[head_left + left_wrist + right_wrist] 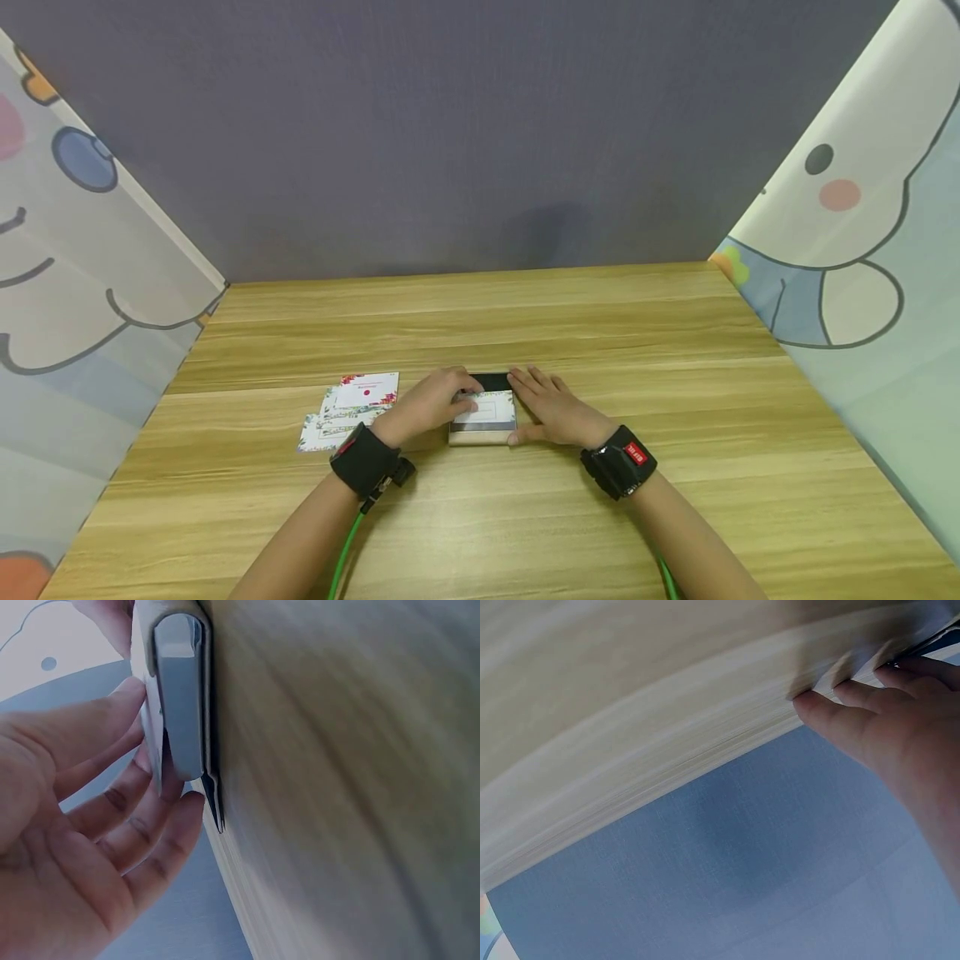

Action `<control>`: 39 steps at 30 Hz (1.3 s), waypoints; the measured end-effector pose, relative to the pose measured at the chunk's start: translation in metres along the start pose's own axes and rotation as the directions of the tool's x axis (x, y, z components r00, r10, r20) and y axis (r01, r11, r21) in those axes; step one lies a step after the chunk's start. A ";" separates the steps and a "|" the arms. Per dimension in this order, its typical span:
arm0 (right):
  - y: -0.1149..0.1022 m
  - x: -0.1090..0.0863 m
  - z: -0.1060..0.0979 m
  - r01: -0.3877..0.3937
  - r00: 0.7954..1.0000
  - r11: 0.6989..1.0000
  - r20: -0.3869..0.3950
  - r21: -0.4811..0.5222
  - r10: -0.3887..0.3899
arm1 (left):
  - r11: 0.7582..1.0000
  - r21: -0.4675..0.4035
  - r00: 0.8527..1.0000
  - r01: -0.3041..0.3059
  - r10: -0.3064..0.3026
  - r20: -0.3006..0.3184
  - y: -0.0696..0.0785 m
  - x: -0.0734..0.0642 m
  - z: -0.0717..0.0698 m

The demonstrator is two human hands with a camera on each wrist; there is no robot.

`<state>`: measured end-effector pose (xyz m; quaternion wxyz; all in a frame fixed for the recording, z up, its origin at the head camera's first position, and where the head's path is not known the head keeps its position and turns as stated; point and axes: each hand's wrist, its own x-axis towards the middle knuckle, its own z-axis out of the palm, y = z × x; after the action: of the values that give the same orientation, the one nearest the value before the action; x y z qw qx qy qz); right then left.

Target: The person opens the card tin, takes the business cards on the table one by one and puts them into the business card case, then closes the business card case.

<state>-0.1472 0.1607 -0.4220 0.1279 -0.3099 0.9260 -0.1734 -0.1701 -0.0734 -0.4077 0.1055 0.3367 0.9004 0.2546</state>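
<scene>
In the middle of the table a slim card case point(480, 438) lies with its black flap point(492, 382) folded back. A white card point(492, 407) with a leafy printed border lies over the case. My left hand point(430, 403) pinches this card at its left side, thumb on top and fingers beneath. In the left wrist view, the card point(155, 754) stands slightly apart from the case's grey metal end point(182, 705). My right hand point(557, 414) rests at the case's right edge, its fingers stretched toward the flap and its thumb near the front corner.
Left of my left hand, several overlapping white cards point(367, 388) with floral borders lie on the wooden table point(480, 533). A dark grey panel point(465, 142) rises behind the table. Cartoon-printed panels stand at both sides. Green cables run from both wristbands.
</scene>
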 end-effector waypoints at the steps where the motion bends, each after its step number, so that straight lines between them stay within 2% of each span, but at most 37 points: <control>1: 0.000 0.000 0.000 0.001 1.000 1.000 0.000 0.002 -0.001 | 1.000 -0.001 1.000 -0.001 0.001 0.010 0.000 0.000 0.000; 5: 0.000 0.000 0.001 0.002 1.000 1.000 -0.001 0.003 -0.002 | 1.000 -0.001 0.999 -0.010 0.010 0.040 -0.001 -0.001 0.001; 13: -0.001 0.000 0.002 -0.004 1.000 1.000 0.001 -0.006 0.004 | 0.999 -0.001 0.997 -0.050 0.050 0.059 0.000 -0.002 0.002; 20: -0.002 0.000 0.001 0.002 1.000 1.000 0.001 -0.017 -0.002 | 0.998 0.018 0.995 -0.057 0.055 0.079 0.001 -0.003 0.002; 26: -0.002 0.000 0.001 0.005 1.000 1.000 0.000 -0.022 -0.005 | 0.998 0.011 0.996 -0.058 0.057 0.071 0.002 -0.004 0.002; 32: 0.000 0.001 0.001 -0.001 1.000 1.000 0.000 -0.012 0.001 | 0.997 0.060 0.997 -0.057 0.054 0.050 0.001 -0.004 0.003; 39: 0.002 0.001 0.001 -0.002 1.000 1.000 0.000 -0.005 0.002 | 0.997 0.057 0.998 -0.061 0.059 0.034 0.000 -0.005 -0.003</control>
<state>-0.1488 0.1616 -0.4242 0.1271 -0.3094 0.9268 -0.1709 -0.1671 -0.0781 -0.4052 0.1024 0.3706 0.8950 0.2261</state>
